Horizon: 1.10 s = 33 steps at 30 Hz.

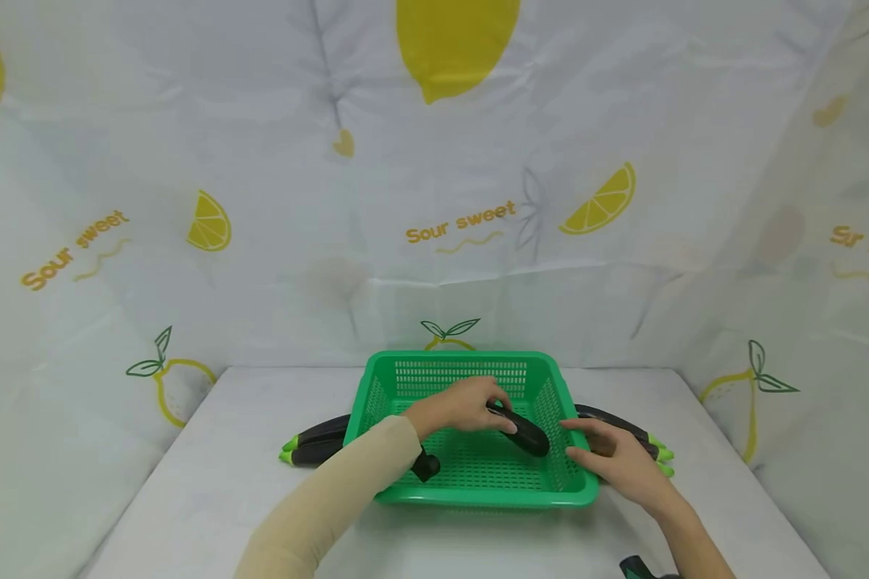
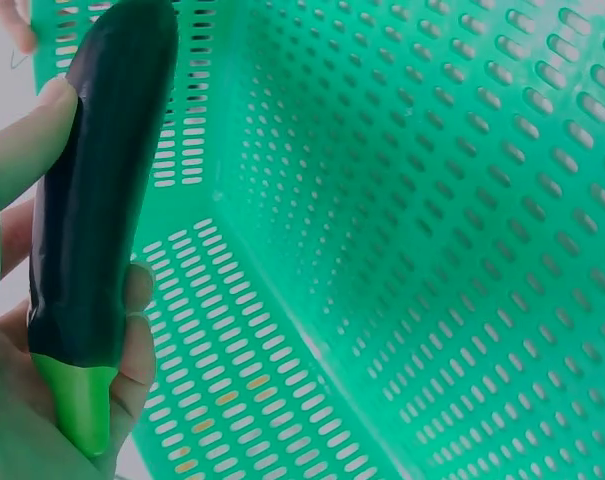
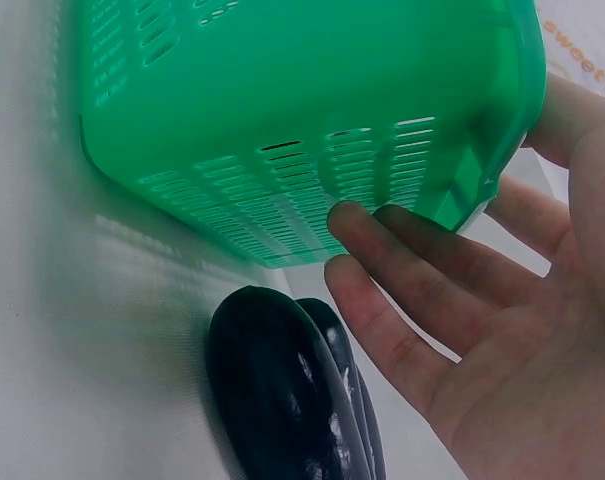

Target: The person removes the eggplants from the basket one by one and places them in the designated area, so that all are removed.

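Note:
My left hand (image 1: 471, 404) is inside the green plastic basket (image 1: 478, 497), gripping a dark eggplant (image 1: 527, 437) over the basket floor. In the left wrist view, the thumb (image 2: 32, 140) lies along one side of this eggplant (image 2: 102, 190), and fingertips curl round the other side near its light green stem end. At the basket's right rim is my right hand (image 1: 619, 462), its fingers loosely extended. The right wrist view shows fingers (image 3: 422, 290) along the outside of the slotted wall (image 3: 302, 130), with others reaching over the rim.
Eggplants with green stem ends (image 1: 322, 442) lie on the white table left of the basket. Several more eggplants (image 1: 619, 422) lie to its right, partly hidden by the right hand. A white lemon-print cloth (image 1: 297, 241) hangs behind the table and along its sides.

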Each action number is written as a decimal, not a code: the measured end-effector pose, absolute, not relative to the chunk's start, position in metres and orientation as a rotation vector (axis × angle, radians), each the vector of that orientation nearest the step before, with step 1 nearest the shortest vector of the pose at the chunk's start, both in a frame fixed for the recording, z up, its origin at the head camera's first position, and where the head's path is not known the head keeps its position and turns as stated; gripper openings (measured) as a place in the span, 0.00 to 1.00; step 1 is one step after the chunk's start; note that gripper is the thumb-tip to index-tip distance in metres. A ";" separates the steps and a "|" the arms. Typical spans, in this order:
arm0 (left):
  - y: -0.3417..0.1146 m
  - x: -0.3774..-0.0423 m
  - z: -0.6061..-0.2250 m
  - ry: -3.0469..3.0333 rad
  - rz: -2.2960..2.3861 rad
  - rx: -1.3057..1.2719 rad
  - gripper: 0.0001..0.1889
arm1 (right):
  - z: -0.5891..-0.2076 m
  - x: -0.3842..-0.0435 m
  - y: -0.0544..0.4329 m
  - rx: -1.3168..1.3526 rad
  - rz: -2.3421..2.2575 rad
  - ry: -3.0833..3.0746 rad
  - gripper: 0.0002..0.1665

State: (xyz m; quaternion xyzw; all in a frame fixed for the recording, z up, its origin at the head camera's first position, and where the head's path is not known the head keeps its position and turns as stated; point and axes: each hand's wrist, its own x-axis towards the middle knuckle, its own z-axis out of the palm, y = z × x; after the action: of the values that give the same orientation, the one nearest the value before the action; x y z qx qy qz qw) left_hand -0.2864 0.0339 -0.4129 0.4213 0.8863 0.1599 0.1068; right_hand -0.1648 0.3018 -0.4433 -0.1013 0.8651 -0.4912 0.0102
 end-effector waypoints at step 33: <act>-0.075 -0.242 -0.354 2.770 0.878 1.116 0.18 | -0.443 -0.166 0.299 -0.250 -1.536 2.694 0.29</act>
State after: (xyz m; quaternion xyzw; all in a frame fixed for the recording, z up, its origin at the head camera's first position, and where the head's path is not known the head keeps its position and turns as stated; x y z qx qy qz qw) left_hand -0.2420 -0.0754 -0.3535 0.3586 0.8897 0.2821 0.0143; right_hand -0.1657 0.2989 -0.4429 -0.0805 0.8658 -0.4937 0.0149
